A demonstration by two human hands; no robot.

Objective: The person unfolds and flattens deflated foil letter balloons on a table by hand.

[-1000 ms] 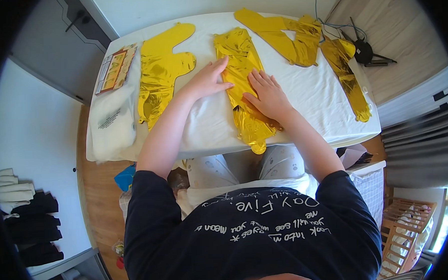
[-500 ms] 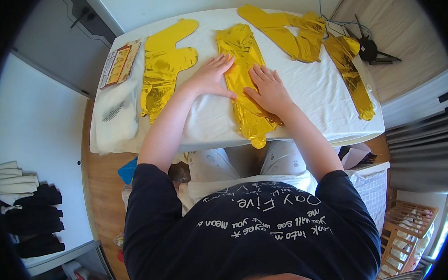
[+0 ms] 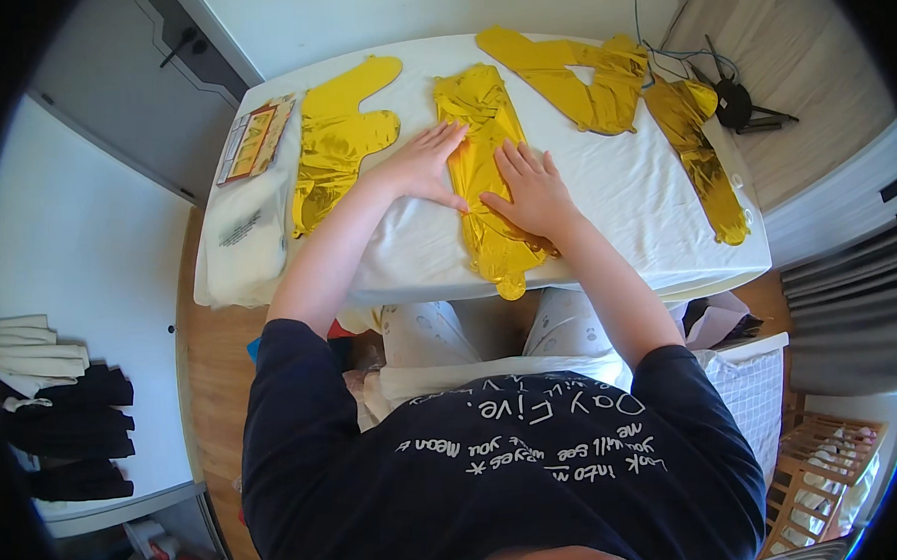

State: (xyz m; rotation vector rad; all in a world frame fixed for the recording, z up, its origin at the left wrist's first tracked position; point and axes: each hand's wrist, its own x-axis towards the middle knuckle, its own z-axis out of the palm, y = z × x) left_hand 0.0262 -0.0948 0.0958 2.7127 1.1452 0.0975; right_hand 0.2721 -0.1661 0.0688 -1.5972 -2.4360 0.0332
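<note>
A flat, uninflated gold foil balloon (image 3: 479,157) lies lengthwise in front of me, wrinkled, with a small rounded tab at its near end. My left hand (image 3: 428,169) rests on its left edge, fingers stretched out and thumb apart. On the right side of the same balloon lies my right hand (image 3: 535,198), palm down with the fingers spread. The left thumb and the right thumb come close to each other over its middle. Part of the foil is hidden under both hands.
More flat gold foil balloons lie around: an F-shaped one (image 3: 347,134) at left, an A-shaped one (image 3: 569,70) at the back right, and a narrow one (image 3: 698,149) at right. A printed packet (image 3: 254,140) and a clear plastic bag (image 3: 245,239) lie left; a black router (image 3: 733,105) stands right.
The view has shifted slightly. My right hand has slid a little across the foil, its thumb now nearer the left thumb, and the balloon's lower part looks more spread out.
</note>
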